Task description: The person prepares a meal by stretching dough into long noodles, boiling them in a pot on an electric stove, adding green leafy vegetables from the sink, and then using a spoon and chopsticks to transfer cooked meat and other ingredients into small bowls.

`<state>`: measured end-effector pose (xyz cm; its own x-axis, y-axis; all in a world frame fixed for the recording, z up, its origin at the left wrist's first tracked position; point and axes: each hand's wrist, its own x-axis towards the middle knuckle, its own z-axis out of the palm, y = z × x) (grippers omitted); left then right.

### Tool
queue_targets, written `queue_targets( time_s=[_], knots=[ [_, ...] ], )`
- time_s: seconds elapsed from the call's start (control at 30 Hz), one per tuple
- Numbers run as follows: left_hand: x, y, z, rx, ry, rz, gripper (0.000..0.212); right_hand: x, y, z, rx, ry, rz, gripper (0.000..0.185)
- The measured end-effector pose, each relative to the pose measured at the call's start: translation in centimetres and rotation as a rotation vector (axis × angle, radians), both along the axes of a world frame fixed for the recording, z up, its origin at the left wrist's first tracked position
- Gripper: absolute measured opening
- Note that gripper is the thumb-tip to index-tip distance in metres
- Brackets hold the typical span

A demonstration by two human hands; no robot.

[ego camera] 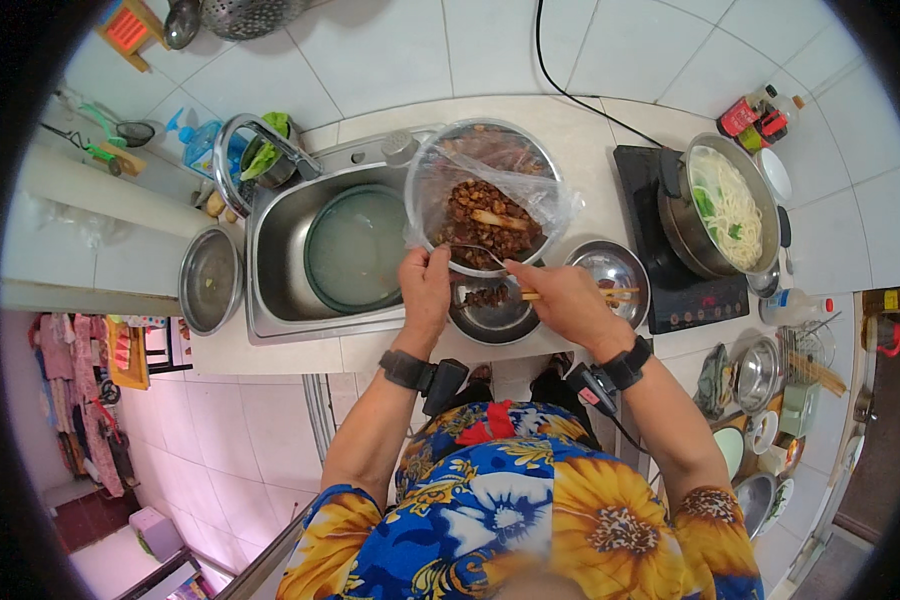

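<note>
My left hand [425,296] grips the near-left rim of a large metal bowl [549,154], together with its thin plastic film [502,177]. The film is pulled back from the near part, baring dark brown chopped food [487,199] with a pale long piece on top. In my right hand [574,300] is a metal spoon [484,251], whose head lies over the food at the near rim. Wooden chopsticks [624,292] pass under the same hand and stick out both sides. Just below the bowl, a smaller metal bowl [495,326] contains a little dark food.
A steel sink [281,247] with a green-rimmed basin [322,289] of cloudy water lies left. To the right, a pot [679,232] of noodles and greens stands on an induction cooker [637,202]. Another metal bowl [596,259] sits beside the cooker. A black cable [559,86] runs behind.
</note>
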<state>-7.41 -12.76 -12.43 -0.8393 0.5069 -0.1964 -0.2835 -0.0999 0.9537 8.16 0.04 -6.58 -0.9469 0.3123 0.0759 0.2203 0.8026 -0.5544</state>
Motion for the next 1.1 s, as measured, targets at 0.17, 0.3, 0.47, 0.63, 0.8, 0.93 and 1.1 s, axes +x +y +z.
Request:
queue_targets(
  time_s=[0.17,0.3,0.47,0.63,0.8,0.93,1.1],
  knots=[
    [-0.8,-0.1,-0.9,-0.021,0.025,-0.033,0.015,1.5,0.9,0.5,-0.098,-0.042,-0.034,0.044],
    [-1.6,-0.2,-0.5,-0.026,0.048,-0.07,0.015,2.7,2.4,0.2,-0.14,0.024,0.041,0.045],
    [-2.4,-0.2,-0.1,-0.011,0.104,0.001,0.017,3.6,2.1,1.0,-0.099,-0.022,0.053,0.045],
    [-2.2,-0.7,0.7,0.064,0.032,0.02,0.015,4.4,1.9,3.2,-0.076,0.059,-0.046,0.046],
    [-1.1,-2.6,0.6,-0.005,0.042,-0.105,0.012,7.6,0.7,6.7,0.061,0.035,-0.152,0.051],
    [0.0,-4.0,1.0,-0.019,-0.013,-0.189,0.011,11.4,-1.1,7.2,0.028,0.011,-0.315,0.052],
    [0.9,-4.6,1.0,0.013,-0.003,-0.214,0.011,15.3,-2.4,6.3,0.043,0.011,-0.482,0.05]
  ],
)
